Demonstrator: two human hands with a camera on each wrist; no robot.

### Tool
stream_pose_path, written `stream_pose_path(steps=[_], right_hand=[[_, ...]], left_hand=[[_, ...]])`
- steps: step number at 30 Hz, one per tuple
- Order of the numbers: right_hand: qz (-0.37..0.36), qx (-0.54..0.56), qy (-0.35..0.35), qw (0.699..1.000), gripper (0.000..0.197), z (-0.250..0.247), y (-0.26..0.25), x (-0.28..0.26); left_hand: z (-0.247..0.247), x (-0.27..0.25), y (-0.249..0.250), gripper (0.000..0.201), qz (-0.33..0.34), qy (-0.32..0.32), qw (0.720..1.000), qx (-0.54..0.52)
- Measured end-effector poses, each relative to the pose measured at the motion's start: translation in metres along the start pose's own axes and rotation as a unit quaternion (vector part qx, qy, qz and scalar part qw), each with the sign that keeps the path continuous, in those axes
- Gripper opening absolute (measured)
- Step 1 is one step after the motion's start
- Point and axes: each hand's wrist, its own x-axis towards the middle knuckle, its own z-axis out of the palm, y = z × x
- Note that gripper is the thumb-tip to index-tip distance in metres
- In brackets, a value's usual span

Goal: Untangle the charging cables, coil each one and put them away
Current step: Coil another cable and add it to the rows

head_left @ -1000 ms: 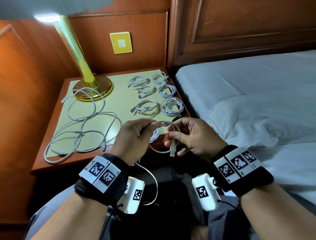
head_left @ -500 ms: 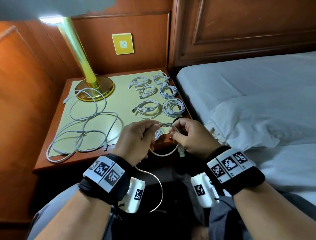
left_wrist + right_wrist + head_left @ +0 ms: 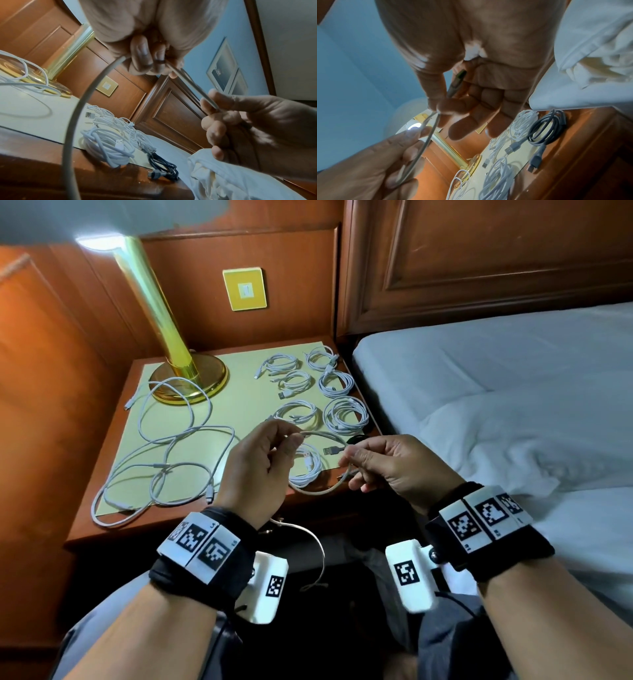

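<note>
both hands above tabletop (image 3: 102, 518) front edge. left hand (image 3: 255, 470), right hand (image 3: 397, 470) each pinch grey cable (image 3: 322, 491), loop forming between. coiled cables (image 3: 346, 416) at 1 o'clock: done. tangled cables (image 3: 164, 467) at 9 o'clock: left.

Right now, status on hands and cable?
Both hands pinch one cable, left hand, right hand. Loop half made. Tangled cables wait on nightstand.

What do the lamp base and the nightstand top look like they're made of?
Lamp base: looks like polished brass or brass-plated metal, going by its gold mirror-like reflections. Nightstand: looks like reddish-brown varnished wood or veneer, with a glossy rim; a matte pale yellow sheet, possibly laminate, covers its top.
</note>
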Motion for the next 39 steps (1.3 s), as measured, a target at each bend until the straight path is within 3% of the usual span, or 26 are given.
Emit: stream_pose_path(steps=[4, 9, 12, 15, 18, 22, 25, 28, 30, 32, 35, 39], right_hand=[[0.012, -0.020, -0.047, 0.999, 0.014, -0.001, 0.001, -0.003], [0.069, 0.193, -0.098, 0.974, 0.026, 0.007, -0.007, -0.006], [0.085, 0.194, -0.122, 0.970, 0.027, 0.007, -0.015, -0.010], [0.087, 0.213, -0.102, 0.968, 0.029, 0.004, -0.017, -0.010], [0.078, 0.277, -0.083, 0.954, 0.024, 0.000, -0.017, -0.010], [0.065, 0.365, -0.074, 0.926, 0.016, -0.012, -0.019, -0.009], [0.036, 0.419, -0.053, 0.906, 0.018, -0.025, -0.022, -0.008], [-0.013, 0.446, 0.006, 0.895, 0.027, -0.035, -0.027, -0.009], [-0.040, 0.442, 0.047, 0.895, 0.027, -0.039, -0.029, -0.010], [-0.065, 0.421, 0.075, 0.901, 0.024, -0.037, -0.030, -0.010], [-0.103, 0.345, 0.107, 0.927, 0.019, -0.030, -0.023, -0.008], [-0.160, 0.086, 0.117, 0.976, 0.019, -0.018, -0.015, -0.011]], left_hand=[[0.001, -0.001, 0.001, 0.014, 0.031, -0.006, 0.999, 0.009], [0.003, -0.006, 0.005, 0.014, 0.102, -0.078, 0.992, 0.019], [0.003, -0.008, 0.008, 0.014, 0.054, -0.119, 0.991, -0.024], [0.001, -0.006, 0.012, 0.016, 0.017, -0.122, 0.990, -0.071], [-0.001, -0.003, 0.015, 0.003, -0.018, -0.119, 0.988, -0.100], [-0.008, 0.000, 0.006, 0.017, -0.045, -0.061, 0.993, -0.093], [-0.017, 0.004, -0.001, 0.021, -0.061, 0.027, 0.996, -0.056], [-0.027, 0.007, -0.007, 0.014, -0.035, 0.127, 0.990, 0.055], [-0.031, 0.006, -0.010, 0.014, 0.002, 0.147, 0.983, 0.109], [-0.028, 0.002, -0.009, 0.016, 0.041, 0.111, 0.984, 0.129], [-0.016, -0.007, 0.000, 0.024, 0.085, -0.003, 0.989, 0.123], [-0.007, -0.017, 0.014, 0.025, 0.085, -0.111, 0.989, 0.040]])
